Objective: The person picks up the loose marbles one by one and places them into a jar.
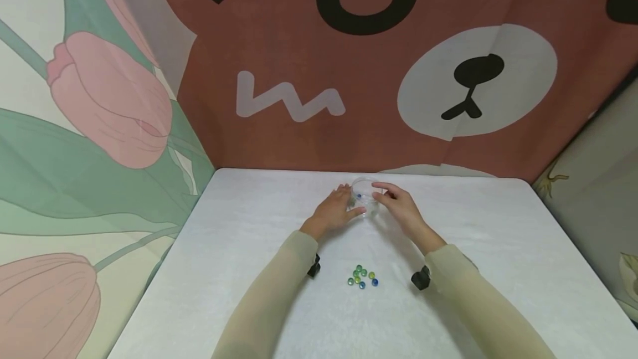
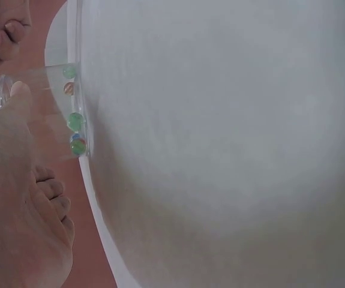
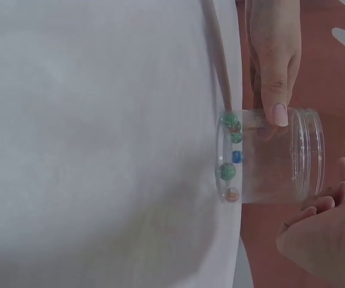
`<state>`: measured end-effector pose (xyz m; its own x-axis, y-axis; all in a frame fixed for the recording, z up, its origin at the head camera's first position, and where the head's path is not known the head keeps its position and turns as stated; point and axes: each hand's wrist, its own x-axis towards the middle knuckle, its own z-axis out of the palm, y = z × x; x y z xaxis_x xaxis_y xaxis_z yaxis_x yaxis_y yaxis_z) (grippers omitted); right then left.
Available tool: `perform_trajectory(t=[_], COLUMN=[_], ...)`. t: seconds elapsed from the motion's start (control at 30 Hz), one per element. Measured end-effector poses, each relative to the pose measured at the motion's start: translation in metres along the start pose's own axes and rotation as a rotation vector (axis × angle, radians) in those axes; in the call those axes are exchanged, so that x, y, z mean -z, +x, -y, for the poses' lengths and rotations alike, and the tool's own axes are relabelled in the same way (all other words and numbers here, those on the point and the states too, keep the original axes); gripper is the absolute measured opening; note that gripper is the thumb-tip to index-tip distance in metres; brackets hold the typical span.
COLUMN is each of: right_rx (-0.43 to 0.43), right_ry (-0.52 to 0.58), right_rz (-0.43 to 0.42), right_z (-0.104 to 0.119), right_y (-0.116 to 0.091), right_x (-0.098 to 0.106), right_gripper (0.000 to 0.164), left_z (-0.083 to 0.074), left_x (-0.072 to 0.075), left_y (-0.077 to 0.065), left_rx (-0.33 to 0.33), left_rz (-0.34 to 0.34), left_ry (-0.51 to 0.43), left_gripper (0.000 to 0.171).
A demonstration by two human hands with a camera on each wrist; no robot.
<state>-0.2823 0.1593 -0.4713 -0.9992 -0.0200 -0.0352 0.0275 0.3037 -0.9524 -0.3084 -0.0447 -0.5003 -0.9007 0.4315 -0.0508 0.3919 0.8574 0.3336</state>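
Observation:
A clear plastic jar stands upright near the far edge of the white table, with several green, blue and orange-streaked marbles at its bottom. My left hand holds the jar from the left; its thumb lies against the near wall and the fingers are partly hidden. On the other side, my right hand hovers at the jar's open rim, thumb and fingers apart, with nothing visible between them. The left wrist view catches the right hand above the jar's mouth.
Several loose green, yellow-green and blue marbles lie grouped on the table between my forearms. A brown curtain with a bear face hangs behind the table's far edge. A flowered curtain hangs at the left.

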Motion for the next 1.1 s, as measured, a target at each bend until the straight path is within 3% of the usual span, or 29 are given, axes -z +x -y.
perform_trajectory(t=[1.1], right_rx=[-0.059], right_ry=[-0.075], right_rz=[0.217], right_z=[0.008], right_y=[-0.055], right_x=[0.011], right_gripper=[0.05], left_z=[0.004], left_x=[-0.005], left_y=[0.005], left_rx=[0.03], left_rz=[0.012], left_ry=[0.011], left_gripper=[0.092])
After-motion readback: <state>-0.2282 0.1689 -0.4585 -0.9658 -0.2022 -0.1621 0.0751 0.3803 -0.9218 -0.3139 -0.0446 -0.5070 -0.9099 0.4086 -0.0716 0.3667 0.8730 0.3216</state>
